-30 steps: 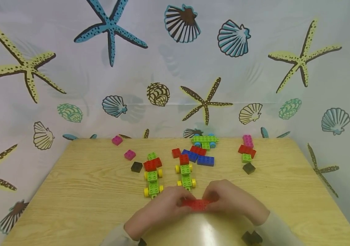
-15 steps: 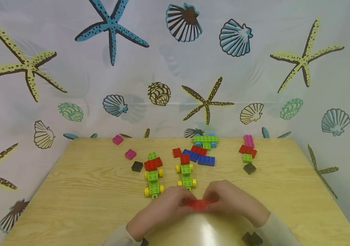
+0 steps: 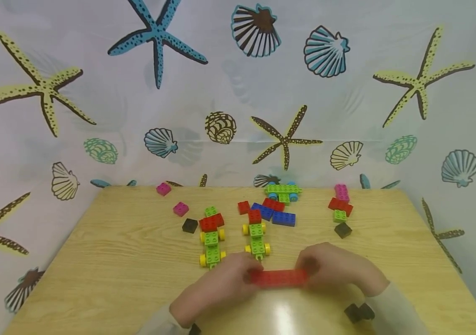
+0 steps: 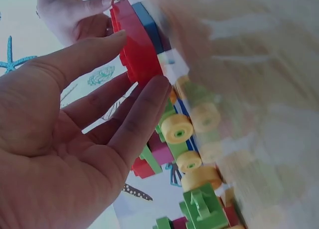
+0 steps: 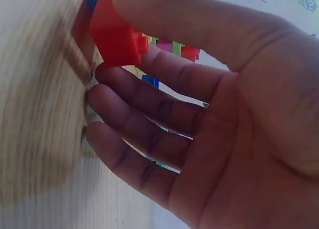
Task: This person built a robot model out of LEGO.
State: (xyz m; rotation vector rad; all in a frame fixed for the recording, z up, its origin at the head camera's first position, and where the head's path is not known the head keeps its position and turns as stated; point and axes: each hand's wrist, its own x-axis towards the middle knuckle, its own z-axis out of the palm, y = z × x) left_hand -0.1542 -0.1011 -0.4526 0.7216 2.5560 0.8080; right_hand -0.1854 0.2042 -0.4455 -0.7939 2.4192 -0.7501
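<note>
Between both hands, low in the middle of the head view, lies a row of red toy bricks [image 3: 281, 278] held crosswise close over the table. My left hand [image 3: 235, 279] pinches its left end, the thumb on one long side and fingertips on the other. At the right end my right hand [image 3: 338, 267] grips it with the thumb [image 5: 144, 9] on the red side, while the lower fingers curve loosely underneath. Blue brick [image 4: 148, 27] shows under the red in the left wrist view. Just beyond the hands stand two green wheeled bases with yellow wheels, one left [image 3: 213, 253] and one nearer the middle [image 3: 257, 244].
Blue bricks [image 3: 284, 218] and red bricks [image 3: 273, 204] lie behind, near a green base with blue wheels [image 3: 283, 189]. Pink bricks [image 3: 181, 209] and a black brick [image 3: 189, 225] sit left. Black bricks [image 3: 359, 312] lie by the right sleeve. A patterned curtain [image 3: 221, 83] closes the back.
My right hand has moved to the right along the red bricks, so more of the row shows between the hands. The left hand keeps its hold. The head view has turned slightly left.
</note>
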